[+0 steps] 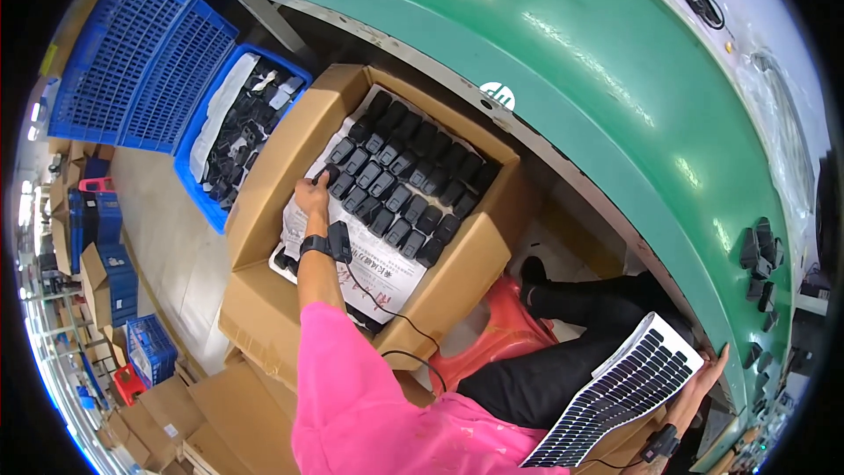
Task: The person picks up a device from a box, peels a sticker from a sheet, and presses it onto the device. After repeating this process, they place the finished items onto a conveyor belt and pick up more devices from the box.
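My left hand (311, 195) reaches into an open cardboard box (251, 202), its fingers closed round a small black plastic housing (329, 175) at the left end of the rows. Beside it, several similar dark housings (382, 185) lie in neat rows on a printed paper sheet (387, 274) in the box. At the lower right, my right hand (703, 378) grips the edge of a white sheet covered in black rectangular stickers (615, 391). That sheet slopes over my lap, and part of the right hand's grip is hidden behind it.
A green-topped workbench (563, 44) curves along the far and right side, with loose black parts (761, 251) on it. Left of the box stands a blue crate (189, 167) of black parts, near blue lattice crates (132, 62). A red stool (492, 343) is by my legs.
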Demonstrator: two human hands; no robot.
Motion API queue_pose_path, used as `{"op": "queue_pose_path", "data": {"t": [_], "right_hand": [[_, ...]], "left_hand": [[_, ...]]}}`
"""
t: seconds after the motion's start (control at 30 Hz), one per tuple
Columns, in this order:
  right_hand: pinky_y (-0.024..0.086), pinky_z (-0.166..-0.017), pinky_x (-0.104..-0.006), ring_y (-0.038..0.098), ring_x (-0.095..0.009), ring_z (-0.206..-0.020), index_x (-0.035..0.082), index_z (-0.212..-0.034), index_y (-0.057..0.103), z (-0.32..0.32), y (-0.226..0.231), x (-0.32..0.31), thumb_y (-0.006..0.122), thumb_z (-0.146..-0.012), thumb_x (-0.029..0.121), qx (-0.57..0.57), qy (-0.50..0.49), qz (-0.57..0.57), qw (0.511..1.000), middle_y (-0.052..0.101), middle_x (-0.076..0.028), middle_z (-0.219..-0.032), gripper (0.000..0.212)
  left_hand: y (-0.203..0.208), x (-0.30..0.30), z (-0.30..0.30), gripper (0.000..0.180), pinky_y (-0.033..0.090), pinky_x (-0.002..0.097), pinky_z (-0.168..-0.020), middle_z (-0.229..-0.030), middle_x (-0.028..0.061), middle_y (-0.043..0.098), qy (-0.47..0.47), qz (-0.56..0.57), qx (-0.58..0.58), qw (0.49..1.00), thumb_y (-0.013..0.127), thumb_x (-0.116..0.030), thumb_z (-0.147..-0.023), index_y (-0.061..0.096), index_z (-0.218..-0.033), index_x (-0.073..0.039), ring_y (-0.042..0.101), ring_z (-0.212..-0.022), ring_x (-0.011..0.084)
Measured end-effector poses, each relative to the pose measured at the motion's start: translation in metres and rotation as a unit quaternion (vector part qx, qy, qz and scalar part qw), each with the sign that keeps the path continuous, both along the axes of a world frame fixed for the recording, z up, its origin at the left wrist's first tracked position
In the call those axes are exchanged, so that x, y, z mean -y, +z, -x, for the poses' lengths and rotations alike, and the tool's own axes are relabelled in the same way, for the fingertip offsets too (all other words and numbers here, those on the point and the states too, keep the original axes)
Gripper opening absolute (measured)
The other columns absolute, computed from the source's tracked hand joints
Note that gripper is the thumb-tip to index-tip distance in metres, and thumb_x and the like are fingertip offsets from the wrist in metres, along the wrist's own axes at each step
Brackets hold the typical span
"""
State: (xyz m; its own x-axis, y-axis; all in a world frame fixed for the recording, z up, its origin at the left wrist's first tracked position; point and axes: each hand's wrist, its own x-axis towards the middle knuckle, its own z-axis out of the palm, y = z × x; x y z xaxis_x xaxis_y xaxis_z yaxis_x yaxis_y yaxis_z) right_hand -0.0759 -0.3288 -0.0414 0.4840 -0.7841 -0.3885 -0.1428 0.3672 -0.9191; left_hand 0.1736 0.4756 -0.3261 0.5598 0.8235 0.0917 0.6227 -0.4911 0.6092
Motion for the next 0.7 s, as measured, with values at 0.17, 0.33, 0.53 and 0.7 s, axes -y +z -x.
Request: {"op": "queue_pose_path", "data": {"t": [0.17,0.33,0.53,0.7], "right_hand": [[0.050,-0.065,-0.0291,0.059,-0.019,-0.074,0.002,-0.104,0.059,-0.005,-0.002,-0.004,0.065,-0.081,0.047,-0.035,0.010,-0.026,0.999,0.062,-0.012,-0.091,0.051],[0.050,-0.065,-0.0299,0.059,-0.020,-0.074,0.002,-0.105,0.059,-0.019,0.006,-0.026,0.065,-0.081,0.049,-0.046,-0.003,0.000,0.999,0.063,-0.012,-0.091,0.053],[0.051,-0.069,-0.0319,0.060,-0.021,-0.078,0.001,-0.108,0.059,-0.005,0.003,-0.004,0.065,-0.080,0.049,-0.042,-0.006,-0.013,0.999,0.063,-0.013,-0.095,0.056],[0.053,-0.070,-0.0309,0.062,-0.021,-0.080,-0.007,-0.104,0.059,-0.018,0.006,-0.026,0.061,-0.083,0.051,-0.044,0.010,0.000,0.999,0.062,-0.015,-0.091,0.062]], "left_hand": [[0.000,-0.012,-0.008,0.051,0.048,0.0429,-0.073,-0.077,0.0220,0.064,-0.055,0.000,-0.023,0.998,0.082,-0.038,-0.065,0.060,-0.079,0.006,0.061,-0.075,0.0387],[0.000,-0.009,0.012,0.052,0.046,0.0451,-0.072,-0.076,0.0228,0.061,-0.002,-0.253,0.054,0.966,0.075,-0.041,-0.072,0.059,-0.082,0.008,0.058,-0.074,0.0404],[0.000,0.071,0.073,0.056,0.046,0.0438,-0.070,-0.073,0.0233,0.062,0.005,0.097,-0.071,0.993,0.073,-0.047,-0.075,0.062,-0.077,0.008,0.059,-0.069,0.0345],[0.011,0.077,0.081,0.065,0.047,0.0382,-0.063,-0.065,0.0168,0.062,-0.038,0.232,-0.074,0.969,0.080,-0.054,-0.064,0.060,-0.059,0.007,0.055,-0.059,0.0228]]}}
